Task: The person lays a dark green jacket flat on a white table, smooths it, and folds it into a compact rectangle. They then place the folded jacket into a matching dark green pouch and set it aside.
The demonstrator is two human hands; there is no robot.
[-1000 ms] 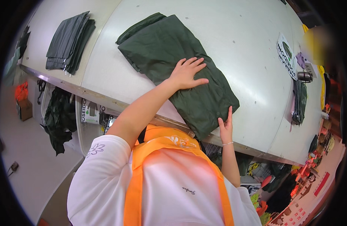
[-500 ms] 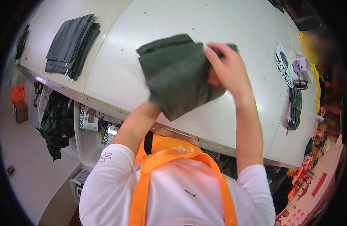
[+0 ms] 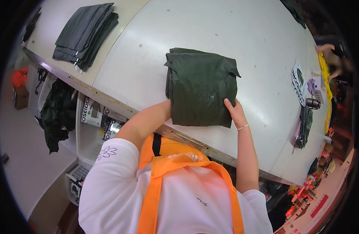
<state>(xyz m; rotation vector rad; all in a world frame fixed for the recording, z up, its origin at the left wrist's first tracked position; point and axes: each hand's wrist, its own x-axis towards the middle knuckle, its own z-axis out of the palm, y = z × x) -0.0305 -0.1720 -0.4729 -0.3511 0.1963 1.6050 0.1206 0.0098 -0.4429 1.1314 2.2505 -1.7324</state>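
One garment [image 3: 201,91] folded into a square near the table's [image 3: 148,46] front edge; right hand [image 3: 235,111] grips its near corner, left hand [image 3: 168,107] under it, fingers hidden. Finished stack [image 3: 86,33] at left corner.

The table [image 3: 257,50] is wide, white and metal-edged. A folded dark green garment [image 3: 201,91] lies near its front edge. A stack of folded dark garments [image 3: 86,35] lies at the far left. Toward the right end lie a printed card [image 3: 299,82], a dark cylinder [image 3: 313,103] and dark cloth [image 3: 304,126].
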